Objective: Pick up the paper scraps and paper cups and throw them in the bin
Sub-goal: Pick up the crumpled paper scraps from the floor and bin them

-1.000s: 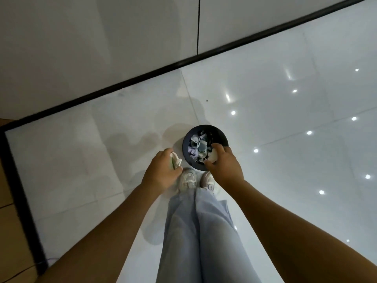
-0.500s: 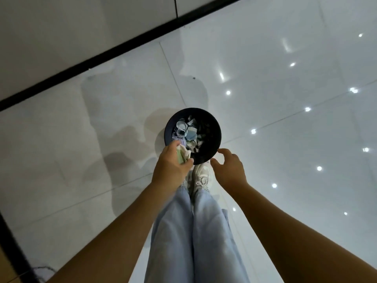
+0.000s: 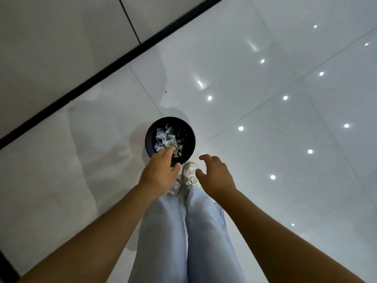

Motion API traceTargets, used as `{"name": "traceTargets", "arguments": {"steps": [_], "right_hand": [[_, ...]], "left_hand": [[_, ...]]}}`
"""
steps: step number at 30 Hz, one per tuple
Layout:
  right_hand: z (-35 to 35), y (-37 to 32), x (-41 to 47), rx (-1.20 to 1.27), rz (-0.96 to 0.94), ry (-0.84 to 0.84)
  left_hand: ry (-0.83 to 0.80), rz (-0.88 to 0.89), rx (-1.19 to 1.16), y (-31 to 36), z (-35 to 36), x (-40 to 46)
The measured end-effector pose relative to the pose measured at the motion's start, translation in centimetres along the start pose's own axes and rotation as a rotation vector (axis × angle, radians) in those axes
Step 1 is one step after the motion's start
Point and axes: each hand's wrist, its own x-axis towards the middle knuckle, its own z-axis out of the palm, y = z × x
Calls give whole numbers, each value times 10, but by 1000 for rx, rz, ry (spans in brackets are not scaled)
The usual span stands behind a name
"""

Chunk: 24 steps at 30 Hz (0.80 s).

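Stood over one round black bin (image 3: 188, 137) on a glossy white tiled floor (image 3: 265, 123), just ahead of two white sneakers (image 3: 189, 174). Held a heap of crumpled paper scraps (image 3: 166, 137), bluish-white, inside the bin; too jumbled to count, and no paper cup told apart among them. Ran one black baseboard strip (image 3: 102, 76) diagonally across the upper left, under a pale panelled wall (image 3: 61, 37), with a broad stretch of bare tile between strip and bin. Lay open tile to the right and beyond the bin as well, dotted with reflected ceiling lights. Reached the left hand (image 3: 161, 172) over the bin's near rim, fingers extended and loosely spread above the scraps, gripping nothing that could be seen; fingertips blurred. Hovered the right hand (image 3: 216, 174) just right of the bin, clear of its rim, fingers relaxed and slightly curled, holding nothing. Showed two bare forearms and two legs in light blue trousers (image 3: 183, 237) at the bottom.
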Motion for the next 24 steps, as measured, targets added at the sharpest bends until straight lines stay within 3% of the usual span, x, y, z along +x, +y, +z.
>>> {"name": "traceTargets", "arguments": {"steps": [10, 17, 24], "right_hand": [[-40, -11, -161, -39, 93, 214], [-15, 9, -279, 264, 302, 442], [8, 68, -383, 496, 545, 656]], "left_hand": [[-132, 402, 418, 93, -59, -106], [-297, 637, 653, 141, -60, -199], [-400, 913, 823, 208, -15, -276]]}}
